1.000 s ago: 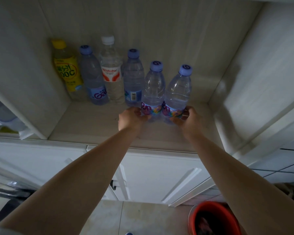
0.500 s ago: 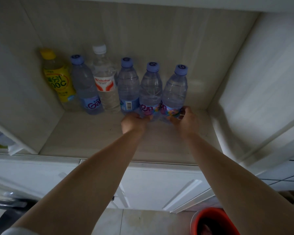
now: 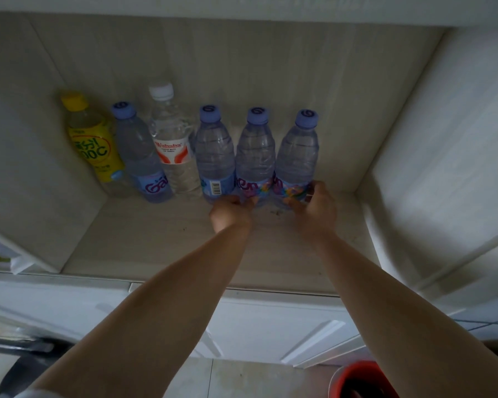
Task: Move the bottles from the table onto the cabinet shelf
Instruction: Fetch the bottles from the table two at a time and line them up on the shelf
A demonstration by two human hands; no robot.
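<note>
Several bottles stand upright in a row at the back of the cabinet shelf (image 3: 161, 248). From the left: a yellow drink bottle (image 3: 94, 142), a purple-capped water bottle (image 3: 140, 156), a white-capped clear bottle (image 3: 171, 147), then three more purple-capped water bottles. My left hand (image 3: 230, 212) grips the base of the second bottle from the right (image 3: 255, 150). My right hand (image 3: 316, 209) grips the base of the rightmost bottle (image 3: 298, 153). Both bottles rest on the shelf, touching each other and the row.
The shelf's right wall (image 3: 443, 156) stands close to the rightmost bottle. White cabinet doors (image 3: 270, 326) lie below the shelf. A red bucket (image 3: 360, 380) sits on the floor at the lower right.
Both hands have pushed the two right-hand bottles further back, into line with the row. The camera has tilted slightly upward.
</note>
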